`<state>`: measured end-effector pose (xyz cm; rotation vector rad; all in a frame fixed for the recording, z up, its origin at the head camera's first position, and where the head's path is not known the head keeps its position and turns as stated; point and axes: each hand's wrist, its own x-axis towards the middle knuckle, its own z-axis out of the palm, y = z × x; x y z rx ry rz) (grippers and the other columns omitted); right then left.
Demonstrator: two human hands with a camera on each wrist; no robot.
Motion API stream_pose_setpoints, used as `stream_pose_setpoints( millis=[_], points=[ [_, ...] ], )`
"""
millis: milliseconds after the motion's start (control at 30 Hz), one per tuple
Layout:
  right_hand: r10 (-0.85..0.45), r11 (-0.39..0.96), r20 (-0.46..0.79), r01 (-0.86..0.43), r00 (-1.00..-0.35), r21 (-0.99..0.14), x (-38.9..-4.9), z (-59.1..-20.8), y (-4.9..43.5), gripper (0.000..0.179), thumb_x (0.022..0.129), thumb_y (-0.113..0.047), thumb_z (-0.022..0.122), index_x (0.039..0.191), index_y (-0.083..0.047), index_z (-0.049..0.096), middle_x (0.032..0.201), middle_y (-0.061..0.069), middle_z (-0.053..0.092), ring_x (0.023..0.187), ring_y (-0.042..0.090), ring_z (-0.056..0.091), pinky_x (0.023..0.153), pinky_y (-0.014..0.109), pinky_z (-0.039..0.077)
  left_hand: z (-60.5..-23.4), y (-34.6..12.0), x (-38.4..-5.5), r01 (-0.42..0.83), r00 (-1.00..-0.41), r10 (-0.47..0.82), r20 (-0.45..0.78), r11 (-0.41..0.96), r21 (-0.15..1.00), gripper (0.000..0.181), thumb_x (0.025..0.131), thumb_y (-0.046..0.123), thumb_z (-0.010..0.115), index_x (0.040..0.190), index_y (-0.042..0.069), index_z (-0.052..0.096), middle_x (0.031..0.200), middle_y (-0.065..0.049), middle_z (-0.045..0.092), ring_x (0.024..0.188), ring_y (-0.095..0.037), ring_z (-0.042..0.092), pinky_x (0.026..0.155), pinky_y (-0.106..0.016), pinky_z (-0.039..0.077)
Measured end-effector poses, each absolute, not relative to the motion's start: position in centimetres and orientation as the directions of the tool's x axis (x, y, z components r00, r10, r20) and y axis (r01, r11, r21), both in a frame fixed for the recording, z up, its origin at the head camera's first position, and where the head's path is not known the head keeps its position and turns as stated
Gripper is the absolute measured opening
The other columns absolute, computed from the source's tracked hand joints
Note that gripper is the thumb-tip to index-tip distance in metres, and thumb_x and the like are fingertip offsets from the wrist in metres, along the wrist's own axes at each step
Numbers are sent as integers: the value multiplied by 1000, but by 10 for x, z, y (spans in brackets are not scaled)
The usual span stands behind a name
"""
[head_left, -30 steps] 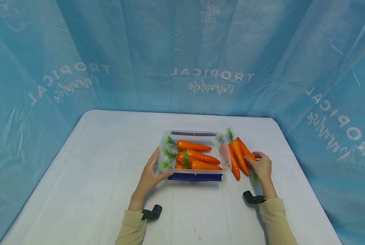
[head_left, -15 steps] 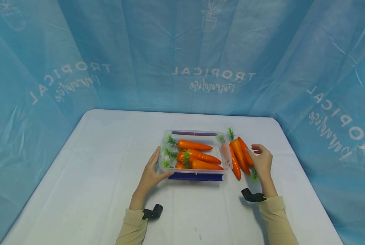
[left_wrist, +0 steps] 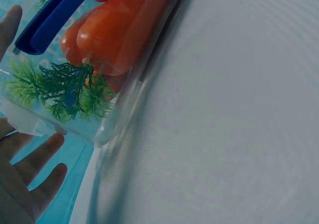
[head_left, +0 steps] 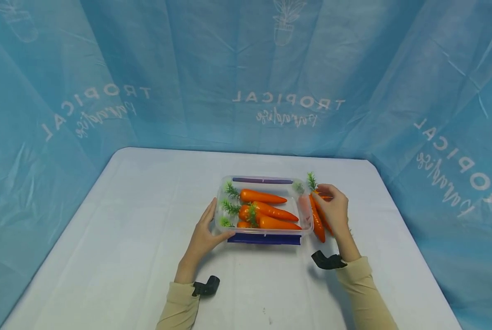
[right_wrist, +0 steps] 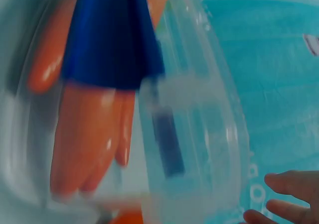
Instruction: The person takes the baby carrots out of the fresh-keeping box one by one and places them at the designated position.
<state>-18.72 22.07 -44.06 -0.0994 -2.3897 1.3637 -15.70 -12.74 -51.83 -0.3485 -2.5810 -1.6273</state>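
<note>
My left hand [head_left: 203, 233] rests against the left end of a clear plastic box [head_left: 266, 231] with blue clips. Its thumb lies on the front edge, its fingers along the side. In the left wrist view the fingers [left_wrist: 42, 157] are spread, fairly straight. Inside the box lie several orange carrots [head_left: 272, 211] with green tops. My right hand [head_left: 334, 208] is over a small group of carrots [head_left: 317, 224] right of the box, partly hiding them. Its fingers bend near a carrot's leafy top [head_left: 312, 180]. The right wrist view shows its fingertips apart, with nothing visible between them.
A white-covered table [head_left: 155, 211] extends around the box. Blue printed curtains [head_left: 262, 68] hang behind it and on both sides. Black wrist cameras [head_left: 206, 286] sit on both wrists. The front blue clip [head_left: 266, 239] hangs folded down.
My right hand has come off the rightmost carrot and moved left, over the tops of the loose carrots. My left hand and the box hold their place.
</note>
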Motion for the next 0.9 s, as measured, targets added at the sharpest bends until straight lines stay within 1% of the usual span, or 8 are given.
stream_pose_setpoints(
  millis=[67,100,267,400,633,767,900],
  points=[
    [208,512,291,-149,-934,-846,-190,-440,212,28,87,-14,69,110,1,66,106,20,69,90,24,64,71,2,45,-517,-128,-157,227,-972,151,179,413,882,104,74,37,81,154,25,14,161,-1,16,148,-30,19,116,-57,23],
    [185,510,286,-157,-940,-846,-192,-439,208,29,87,-15,69,111,1,66,107,20,69,93,30,64,72,2,45,-517,-128,-157,227,-972,150,180,413,882,104,74,37,81,154,24,15,161,-1,16,148,-30,19,116,-57,23],
    [105,462,272,-195,-957,-865,-195,-440,192,34,85,-14,71,113,4,65,107,23,69,94,35,65,74,5,47,-515,-128,-155,221,-974,146,176,412,884,104,74,37,81,154,22,16,161,-3,18,147,-31,20,115,-58,23],
    [64,430,246,-195,-967,-881,-194,-442,182,34,85,-14,71,114,2,65,108,24,68,94,34,65,73,6,48,-515,-128,-155,216,-974,147,170,408,887,104,74,38,81,154,23,15,161,-4,18,146,-33,21,115,-59,23],
    [-47,477,252,-243,-967,-844,-197,-450,172,30,84,-11,72,111,1,66,100,21,70,89,29,66,77,13,53,-513,-127,-154,214,-975,143,170,410,887,104,74,37,81,154,23,16,160,-5,19,146,-33,23,115,-59,24],
    [-123,442,198,-232,-973,-867,-199,-456,169,33,83,-14,73,112,1,65,103,23,69,89,27,67,77,15,54,-513,-126,-154,219,-974,140,176,413,884,104,73,37,81,154,22,17,160,-5,19,146,-33,22,115,-59,24],
    [-217,413,154,-234,-964,-880,-198,-460,165,39,82,-13,74,115,5,63,107,25,68,89,29,68,76,16,55,-514,-126,-154,223,-974,138,181,422,879,105,73,38,81,154,22,17,160,-4,20,146,-33,22,115,-58,25]
  ],
)
